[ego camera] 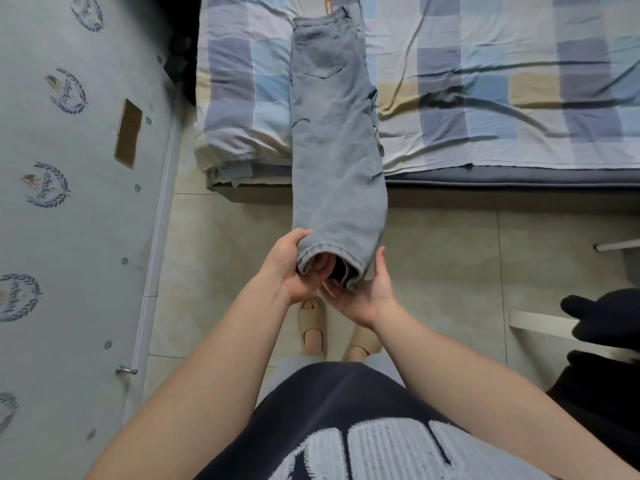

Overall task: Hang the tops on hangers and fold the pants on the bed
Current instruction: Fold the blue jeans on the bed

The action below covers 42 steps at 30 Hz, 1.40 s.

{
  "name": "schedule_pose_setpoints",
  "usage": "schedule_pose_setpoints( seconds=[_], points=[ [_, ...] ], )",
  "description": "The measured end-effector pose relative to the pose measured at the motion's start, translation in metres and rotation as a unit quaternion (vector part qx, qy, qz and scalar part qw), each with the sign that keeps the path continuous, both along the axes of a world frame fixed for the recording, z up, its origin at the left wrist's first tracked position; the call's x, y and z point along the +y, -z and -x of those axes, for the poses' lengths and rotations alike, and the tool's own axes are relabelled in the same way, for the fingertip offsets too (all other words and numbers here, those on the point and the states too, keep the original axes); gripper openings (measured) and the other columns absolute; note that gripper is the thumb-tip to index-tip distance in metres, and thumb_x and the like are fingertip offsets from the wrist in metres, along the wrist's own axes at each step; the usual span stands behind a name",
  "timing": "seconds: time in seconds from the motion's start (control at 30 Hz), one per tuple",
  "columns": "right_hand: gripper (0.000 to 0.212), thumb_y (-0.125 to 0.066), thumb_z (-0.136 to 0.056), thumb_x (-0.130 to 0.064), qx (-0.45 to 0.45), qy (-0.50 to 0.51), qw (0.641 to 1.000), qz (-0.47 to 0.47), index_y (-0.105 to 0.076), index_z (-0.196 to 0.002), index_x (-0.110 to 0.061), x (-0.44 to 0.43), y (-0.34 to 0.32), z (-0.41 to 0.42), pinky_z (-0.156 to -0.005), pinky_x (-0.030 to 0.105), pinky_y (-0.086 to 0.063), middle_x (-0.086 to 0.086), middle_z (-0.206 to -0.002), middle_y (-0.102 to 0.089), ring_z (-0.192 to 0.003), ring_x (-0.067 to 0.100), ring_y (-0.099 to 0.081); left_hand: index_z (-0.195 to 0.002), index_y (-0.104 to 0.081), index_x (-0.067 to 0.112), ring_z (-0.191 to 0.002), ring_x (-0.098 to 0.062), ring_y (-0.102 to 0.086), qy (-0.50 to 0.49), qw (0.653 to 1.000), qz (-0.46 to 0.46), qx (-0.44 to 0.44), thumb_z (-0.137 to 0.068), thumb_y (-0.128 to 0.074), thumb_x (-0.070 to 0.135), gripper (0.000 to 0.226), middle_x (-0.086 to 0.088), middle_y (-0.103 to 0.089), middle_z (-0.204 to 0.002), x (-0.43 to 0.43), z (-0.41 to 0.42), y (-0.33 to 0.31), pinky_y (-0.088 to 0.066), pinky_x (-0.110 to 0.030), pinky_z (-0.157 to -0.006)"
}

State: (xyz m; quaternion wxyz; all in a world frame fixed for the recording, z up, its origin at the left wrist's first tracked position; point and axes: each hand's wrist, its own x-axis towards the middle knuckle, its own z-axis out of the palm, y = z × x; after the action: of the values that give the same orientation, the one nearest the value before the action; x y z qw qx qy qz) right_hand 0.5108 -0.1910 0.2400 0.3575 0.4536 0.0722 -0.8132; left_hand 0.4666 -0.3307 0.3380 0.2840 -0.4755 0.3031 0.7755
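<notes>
Denim jeans (336,133), doubled leg on leg, lie waistband-far on the bed (485,64), hems past its near edge, gripped by the left hand (291,271) and cupped beneath by the flat right hand (367,292): pants-folding step, next probably carrying hems far toward the waistband.
</notes>
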Motion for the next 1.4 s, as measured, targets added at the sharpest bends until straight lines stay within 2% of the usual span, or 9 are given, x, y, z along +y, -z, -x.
schedule_pose_setpoints(
  seconds=[0.23, 0.3, 0.43, 0.63, 0.77, 0.9, 1.1, 1.27, 1.4],
  points=[
    [0.025, -0.082, -0.069, -0.037, 0.047, -0.033, 0.988, -0.145, -0.081, -0.083, -0.016, 0.025, 0.003, 0.019, -0.108, 0.049, -0.044, 0.005, -0.092, -0.076, -0.092, 0.022, -0.069, -0.082, -0.063, 0.009, -0.048, -0.015, -0.059, 0.056, 0.994, 0.091, -0.004, -0.094, -0.053, 0.015, 0.017, -0.005, -0.067, -0.064, -0.027, -0.002, 0.016, -0.058, -0.026, -0.059],
    [0.024, -0.079, -0.076, -0.027, 0.046, -0.035, 0.985, -0.162, -0.077, -0.095, -0.011, 0.037, 0.003, 0.023, -0.103, 0.042, -0.050, 0.008, -0.092, -0.076, -0.086, 0.022, -0.072, -0.092, -0.064, 0.012, -0.058, -0.016, -0.063, 0.086, 0.985, 0.147, -0.012, -0.094, -0.057, 0.018, 0.009, -0.005, -0.070, -0.077, -0.033, -0.005, 0.024, -0.057, -0.029, -0.062],
    [0.016, -0.068, -0.092, -0.017, 0.055, -0.100, 0.963, -0.245, -0.069, -0.104, -0.007, 0.059, 0.001, 0.025, -0.063, 0.029, -0.060, 0.010, -0.089, -0.077, -0.072, 0.021, -0.075, -0.095, -0.066, 0.011, -0.077, -0.021, -0.069, 0.131, 0.940, 0.316, -0.019, -0.090, -0.066, 0.019, 0.010, -0.006, -0.073, -0.092, -0.044, -0.023, 0.049, -0.058, -0.031, -0.065],
    [0.021, -0.073, -0.090, -0.014, 0.092, -0.183, 0.921, -0.332, -0.069, -0.107, -0.004, 0.073, 0.001, 0.003, -0.064, 0.031, -0.060, 0.010, -0.093, -0.078, -0.077, 0.021, -0.075, -0.081, -0.066, 0.006, -0.078, -0.027, -0.067, 0.076, 0.918, 0.385, -0.054, -0.081, -0.071, 0.016, 0.011, -0.007, -0.071, -0.083, -0.040, -0.064, 0.079, -0.059, -0.041, -0.078],
    [0.027, -0.074, -0.089, -0.016, 0.092, -0.225, 0.907, -0.343, -0.069, -0.112, -0.002, 0.079, 0.004, -0.027, -0.068, 0.034, -0.060, 0.011, -0.097, -0.077, -0.080, 0.024, -0.074, -0.079, -0.064, 0.007, -0.076, -0.028, -0.066, 0.090, 0.916, 0.385, -0.071, -0.080, -0.070, 0.013, 0.008, -0.008, -0.069, -0.083, -0.038, -0.089, 0.084, -0.058, -0.041, -0.073],
    [0.033, -0.076, -0.088, -0.018, 0.068, -0.249, 0.907, -0.333, -0.067, -0.114, 0.000, 0.085, 0.004, -0.044, -0.097, 0.045, -0.053, 0.016, -0.103, -0.073, -0.093, 0.030, -0.068, -0.088, -0.065, 0.004, -0.069, -0.026, -0.067, 0.043, 0.935, 0.332, -0.114, -0.078, -0.070, 0.009, 0.012, -0.008, -0.070, -0.087, -0.034, -0.101, 0.078, -0.056, -0.034, -0.063],
    [0.016, -0.073, -0.090, -0.017, 0.070, -0.231, 0.919, -0.312, -0.071, -0.102, -0.005, 0.092, -0.012, -0.007, -0.069, 0.032, -0.060, 0.010, -0.092, -0.076, -0.081, 0.022, -0.071, -0.102, -0.067, 0.012, -0.053, -0.017, -0.064, 0.009, 0.958, 0.253, -0.131, -0.084, -0.067, 0.012, 0.017, -0.004, -0.070, -0.083, -0.029, -0.061, 0.059, -0.051, -0.023, -0.048],
    [0.008, -0.068, -0.094, -0.016, 0.084, -0.216, 0.914, -0.332, -0.068, -0.100, -0.010, 0.091, -0.029, 0.057, -0.068, 0.035, -0.057, 0.006, -0.081, -0.076, -0.077, 0.022, -0.069, -0.107, -0.067, 0.015, -0.056, -0.015, -0.063, -0.012, 0.971, 0.220, -0.095, -0.089, -0.068, 0.021, 0.019, -0.003, -0.072, -0.092, -0.027, 0.002, 0.050, -0.051, -0.024, -0.049],
    [0.009, -0.062, -0.096, -0.016, 0.099, -0.197, 0.909, -0.353, -0.067, -0.103, -0.013, 0.087, -0.040, 0.129, -0.072, 0.035, -0.056, 0.005, -0.083, -0.070, -0.075, 0.021, -0.064, -0.092, -0.065, 0.016, -0.050, -0.013, -0.059, -0.034, 0.980, 0.184, -0.063, -0.092, -0.063, 0.024, 0.008, 0.001, -0.069, -0.072, -0.027, 0.076, 0.048, -0.048, -0.024, -0.049]
  ],
)
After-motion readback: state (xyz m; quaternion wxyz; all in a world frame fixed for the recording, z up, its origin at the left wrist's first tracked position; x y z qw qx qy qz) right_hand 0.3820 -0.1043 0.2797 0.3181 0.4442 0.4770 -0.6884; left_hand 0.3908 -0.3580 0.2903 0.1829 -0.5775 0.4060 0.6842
